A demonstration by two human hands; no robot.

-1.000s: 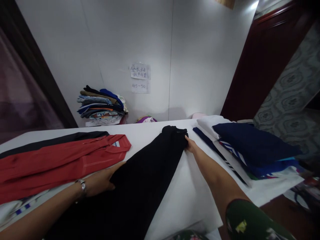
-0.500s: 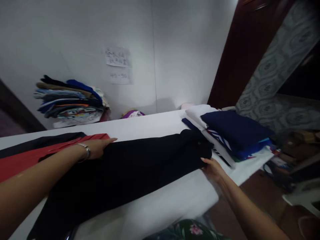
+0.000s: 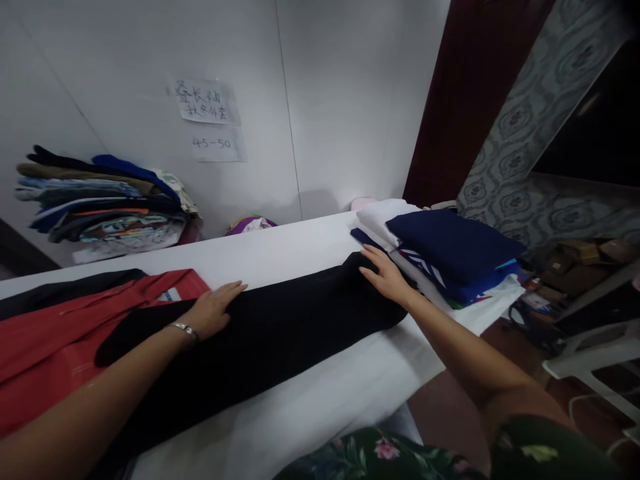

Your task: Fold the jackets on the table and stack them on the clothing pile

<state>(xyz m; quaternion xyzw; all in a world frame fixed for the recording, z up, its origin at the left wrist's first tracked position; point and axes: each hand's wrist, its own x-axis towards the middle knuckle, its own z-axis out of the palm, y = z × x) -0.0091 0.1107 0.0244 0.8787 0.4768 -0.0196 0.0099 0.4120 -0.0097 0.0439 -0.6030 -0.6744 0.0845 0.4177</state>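
Observation:
A black garment (image 3: pixel 295 327) lies stretched along the white table, folded into a long strip; its exact kind is hard to make out. My left hand (image 3: pixel 214 312), with a silver bracelet at the wrist, rests flat on its upper edge, fingers extended. Over at the garment's right end, my right hand (image 3: pixel 385 275) lies on the cloth with thumb and fingers apart. Under the garment's left part spreads a red shirt (image 3: pixel 55 340), with a dark garment (image 3: pixel 75 288) behind it.
Folded clothes (image 3: pixel 450 243), navy on top, are piled at the table's right end. Another tall clothes pile (image 3: pixel 107 200) stands against the wall at left. Two paper notes (image 3: pixel 207 100) hang above. A white plastic chair (image 3: pixel 600 360) is at lower right.
My right hand has moved from the garment's near right corner to its far edge and opened. My left hand has spread its fingers. More of the red shirt shows as the view shifted.

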